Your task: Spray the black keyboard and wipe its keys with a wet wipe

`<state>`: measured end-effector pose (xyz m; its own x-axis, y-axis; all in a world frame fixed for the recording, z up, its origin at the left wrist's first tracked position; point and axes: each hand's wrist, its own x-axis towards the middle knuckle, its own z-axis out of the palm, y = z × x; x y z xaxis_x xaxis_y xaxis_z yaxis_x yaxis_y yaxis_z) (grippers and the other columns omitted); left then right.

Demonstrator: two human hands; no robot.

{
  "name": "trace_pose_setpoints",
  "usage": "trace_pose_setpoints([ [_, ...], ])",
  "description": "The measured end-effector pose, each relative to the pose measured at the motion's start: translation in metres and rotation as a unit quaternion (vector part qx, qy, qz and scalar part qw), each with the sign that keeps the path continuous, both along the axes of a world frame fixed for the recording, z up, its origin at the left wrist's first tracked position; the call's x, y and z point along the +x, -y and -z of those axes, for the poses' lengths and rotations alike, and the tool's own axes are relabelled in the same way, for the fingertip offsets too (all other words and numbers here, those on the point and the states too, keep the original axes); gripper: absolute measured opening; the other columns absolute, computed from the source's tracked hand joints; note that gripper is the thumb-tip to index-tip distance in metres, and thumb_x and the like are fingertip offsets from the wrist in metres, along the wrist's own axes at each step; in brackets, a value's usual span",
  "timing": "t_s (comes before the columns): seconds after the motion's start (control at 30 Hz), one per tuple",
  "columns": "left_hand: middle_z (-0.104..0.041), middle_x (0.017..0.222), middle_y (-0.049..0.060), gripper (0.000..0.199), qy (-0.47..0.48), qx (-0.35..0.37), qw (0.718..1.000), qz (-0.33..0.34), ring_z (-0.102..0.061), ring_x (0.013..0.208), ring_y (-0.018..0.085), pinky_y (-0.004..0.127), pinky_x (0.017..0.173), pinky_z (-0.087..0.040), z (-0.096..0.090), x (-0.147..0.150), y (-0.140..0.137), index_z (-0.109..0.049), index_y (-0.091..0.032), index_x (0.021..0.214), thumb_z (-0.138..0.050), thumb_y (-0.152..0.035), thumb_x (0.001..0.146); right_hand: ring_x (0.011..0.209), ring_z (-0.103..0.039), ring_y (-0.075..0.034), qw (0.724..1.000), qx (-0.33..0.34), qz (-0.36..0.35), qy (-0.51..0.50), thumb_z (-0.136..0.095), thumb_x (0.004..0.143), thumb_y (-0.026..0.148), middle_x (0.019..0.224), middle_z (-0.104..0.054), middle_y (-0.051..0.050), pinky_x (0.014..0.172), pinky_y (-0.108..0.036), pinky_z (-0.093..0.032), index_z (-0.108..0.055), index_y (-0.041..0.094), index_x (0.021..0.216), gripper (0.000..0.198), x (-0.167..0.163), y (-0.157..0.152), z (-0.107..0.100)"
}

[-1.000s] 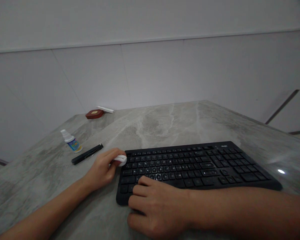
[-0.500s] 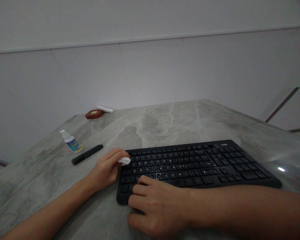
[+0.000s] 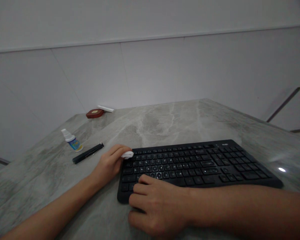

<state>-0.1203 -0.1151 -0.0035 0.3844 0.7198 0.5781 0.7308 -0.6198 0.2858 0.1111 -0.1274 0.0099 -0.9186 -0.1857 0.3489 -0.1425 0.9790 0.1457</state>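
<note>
A black keyboard (image 3: 187, 165) lies on the grey marbled table, its surface dotted with small shiny wet-looking spots. At its far left corner, my left hand (image 3: 112, 159) pinches a folded white wipe (image 3: 127, 154) against the top-row keys. My right hand (image 3: 157, 205) is curled over the front left edge of the keyboard, gripping it with the fingertips on the lower keys. The right forearm stretches along the near side and covers part of the front edge.
Left of the keyboard lies a slim black tool or case (image 3: 88, 153). Beside it stands a small white spray bottle (image 3: 72, 140) with a blue label. A reddish-brown box (image 3: 94, 113) and a flat white object (image 3: 105, 108) sit by the wall at the table's back edge.
My left hand has slid the wipe a little away from me, up to the keyboard's far left corner. The right hand stays in place on the front edge.
</note>
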Motion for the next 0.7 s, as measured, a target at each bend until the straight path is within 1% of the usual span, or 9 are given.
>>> trace_pose_setpoints([
  [0.07, -0.064, 0.098, 0.008, 0.023, 0.003, 0.005, 0.999, -0.032, -0.062, 0.09, 0.018, 0.029, 0.08, -0.051, 0.0013, -0.0013, -0.0024, -0.06, -0.017, 0.105, -0.042, -0.011, 0.092, 0.068, -0.048, -0.018, 1.0, -0.001, -0.003, -0.001, -0.055, 0.085, 0.026, 0.079, -0.058, -0.003, 0.064, -0.035, -0.036, -0.057, 0.018, 0.076, 0.013, 0.0001, -0.0001, -0.0004],
  [0.13, -0.065, 0.098, 0.007, 0.02, 0.006, 0.005, 0.999, -0.043, -0.062, 0.09, 0.018, 0.028, 0.08, -0.051, 0.0015, -0.0016, -0.0032, -0.06, -0.017, 0.106, -0.045, -0.013, 0.092, 0.067, -0.048, -0.018, 1.0, -0.001, -0.004, -0.004, -0.054, 0.085, 0.027, 0.079, -0.057, -0.003, 0.064, -0.035, -0.036, -0.057, 0.018, 0.076, 0.013, 0.0001, 0.0, -0.0004],
  [0.27, -0.065, 0.098, 0.006, 0.019, 0.017, -0.006, 1.0, -0.023, -0.063, 0.09, 0.017, 0.027, 0.08, -0.05, -0.0013, 0.0008, -0.0007, -0.06, -0.017, 0.107, -0.046, -0.016, 0.094, 0.068, -0.047, -0.018, 1.0, -0.002, 0.002, -0.004, -0.053, 0.086, 0.025, 0.078, -0.056, -0.003, 0.065, -0.035, -0.035, -0.056, 0.018, 0.076, 0.012, 0.0002, 0.0008, 0.0009],
  [0.47, -0.065, 0.1, 0.005, 0.018, 0.034, -0.063, 0.997, -0.012, -0.062, 0.092, 0.018, 0.029, 0.082, -0.05, -0.0046, 0.0032, 0.0014, -0.06, -0.019, 0.109, -0.05, -0.02, 0.093, 0.066, -0.046, -0.018, 1.0, -0.001, -0.001, -0.007, -0.054, 0.085, 0.025, 0.078, -0.055, -0.002, 0.064, -0.035, -0.034, -0.055, 0.018, 0.075, 0.012, -0.0001, 0.0009, 0.0018],
  [0.57, -0.066, 0.099, 0.004, 0.018, 0.04, -0.084, 0.996, -0.014, -0.062, 0.091, 0.017, 0.029, 0.081, -0.049, -0.0028, 0.0012, -0.0003, -0.06, -0.02, 0.108, -0.048, -0.019, 0.093, 0.067, -0.046, -0.018, 1.0, -0.001, 0.003, -0.01, -0.052, 0.086, 0.023, 0.077, -0.054, -0.002, 0.064, -0.035, -0.034, -0.055, 0.018, 0.075, 0.013, -0.0002, 0.0009, 0.0015],
  [0.7, -0.065, 0.094, 0.002, 0.017, 0.046, -0.091, 0.995, -0.011, -0.061, 0.086, 0.016, 0.028, 0.078, -0.047, -0.0004, -0.0023, -0.0016, -0.059, -0.019, 0.102, -0.046, -0.014, 0.092, 0.068, -0.046, -0.018, 1.0, -0.002, 0.005, 0.001, -0.051, 0.087, 0.024, 0.078, -0.053, -0.002, 0.065, -0.035, -0.034, -0.055, 0.018, 0.076, 0.013, 0.0002, 0.001, 0.0002],
])
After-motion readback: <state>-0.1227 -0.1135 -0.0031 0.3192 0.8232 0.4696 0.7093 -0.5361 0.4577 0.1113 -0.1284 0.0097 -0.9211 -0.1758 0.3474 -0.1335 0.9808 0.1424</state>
